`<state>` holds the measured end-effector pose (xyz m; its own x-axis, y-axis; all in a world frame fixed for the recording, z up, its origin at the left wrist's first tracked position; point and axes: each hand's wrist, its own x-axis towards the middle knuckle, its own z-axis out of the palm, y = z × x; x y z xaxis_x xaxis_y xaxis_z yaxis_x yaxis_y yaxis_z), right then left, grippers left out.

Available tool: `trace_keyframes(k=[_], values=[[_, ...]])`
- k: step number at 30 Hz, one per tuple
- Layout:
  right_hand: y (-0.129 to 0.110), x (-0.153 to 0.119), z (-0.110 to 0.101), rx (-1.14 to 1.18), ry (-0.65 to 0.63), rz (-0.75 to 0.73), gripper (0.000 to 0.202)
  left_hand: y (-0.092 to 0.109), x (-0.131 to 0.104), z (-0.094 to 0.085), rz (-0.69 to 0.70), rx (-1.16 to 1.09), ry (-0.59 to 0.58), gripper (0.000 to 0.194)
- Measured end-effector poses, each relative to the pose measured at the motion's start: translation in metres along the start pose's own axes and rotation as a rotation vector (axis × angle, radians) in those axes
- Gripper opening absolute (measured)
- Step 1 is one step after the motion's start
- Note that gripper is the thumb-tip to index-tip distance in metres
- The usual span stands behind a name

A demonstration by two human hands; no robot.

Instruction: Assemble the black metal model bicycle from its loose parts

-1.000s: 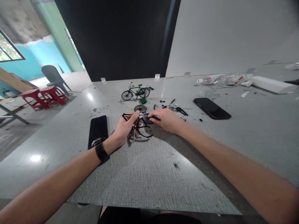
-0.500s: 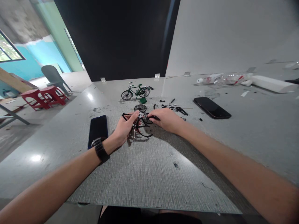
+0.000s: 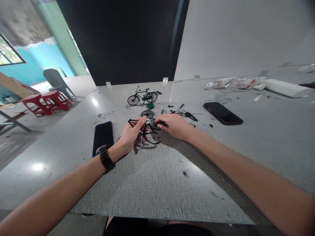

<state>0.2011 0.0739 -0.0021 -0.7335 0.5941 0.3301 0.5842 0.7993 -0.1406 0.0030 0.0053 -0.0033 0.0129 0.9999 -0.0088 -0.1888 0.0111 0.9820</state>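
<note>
My left hand is closed around a black model bicycle frame, tilted just above the table, with a silvery round piece by the thumb. My right hand is pinched close to the frame's right side; a small dark piece seems to be at its fingertips, but its kind is hidden. Between the hands lies a black spoked wheel, partly covered by the right fingers. Another spoked wheel rests on the table just beyond. Farther back stands a green model bicycle, with a small green piece before it.
Loose black parts lie beyond my right hand. One phone is beside my left wrist, another phone at right. Plastic wrapping and a white block sit at the back right. A black panel rises behind the table.
Almost nothing differs. The right fingertips have shifted very slightly near the wheel; the left hand keeps the frame in the same place.
</note>
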Motion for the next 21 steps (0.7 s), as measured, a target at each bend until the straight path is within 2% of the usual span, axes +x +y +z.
trace_keyframes(k=[9,15,21], values=[[-0.0038,-0.0024,0.0002,0.000,0.045,-0.015,0.034,-0.0020,0.0001,-0.0008,0.025,-0.009,-0.006,0.036],[-0.0072,-0.0022,0.0005,-0.045,-0.026,0.074,0.041,-0.0006,0.0000,-0.0005,0.012,0.003,-0.003,0.038],[-0.0057,-0.0024,0.0035,0.016,0.013,0.137,0.044,0.0025,-0.0018,0.0005,-0.029,0.035,0.009,0.038]])
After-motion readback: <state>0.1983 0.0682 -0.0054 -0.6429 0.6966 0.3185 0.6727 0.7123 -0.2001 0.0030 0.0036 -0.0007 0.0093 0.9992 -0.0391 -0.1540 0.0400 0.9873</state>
